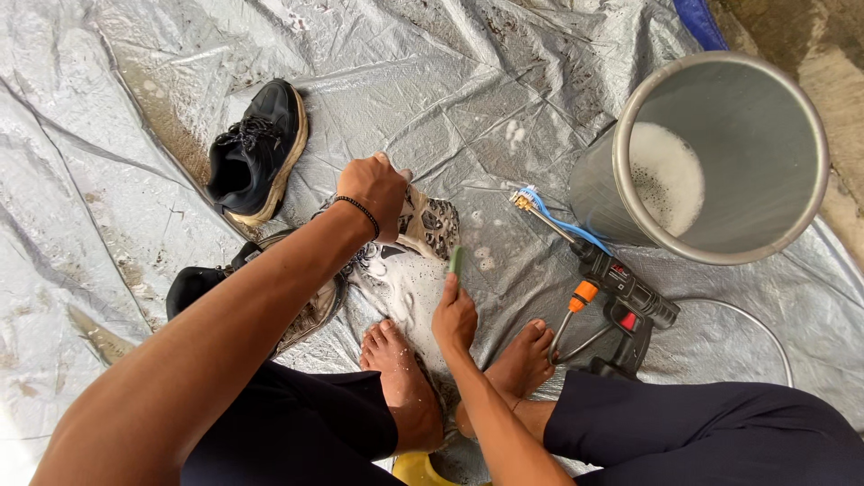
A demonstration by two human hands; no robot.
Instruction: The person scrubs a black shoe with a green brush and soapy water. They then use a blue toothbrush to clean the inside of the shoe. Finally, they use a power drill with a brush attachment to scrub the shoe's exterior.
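My left hand (373, 191), with a dark band on its wrist, grips the end of a soapy shoe (416, 236) that lies on its side on the silver tarp (108, 135), patterned sole facing outward. White foam covers the shoe's side. My right hand (454, 317) holds a small green brush (456, 261) against the foamy shoe. Both of my bare feet (402, 369) rest on the tarp just below the shoe.
A black shoe (256, 151) lies at the upper left and another dark shoe (270, 292) under my left forearm. A steel bucket (720, 153) with sudsy water stands at right. A black spray gun (621, 297) with hose lies beside my right foot.
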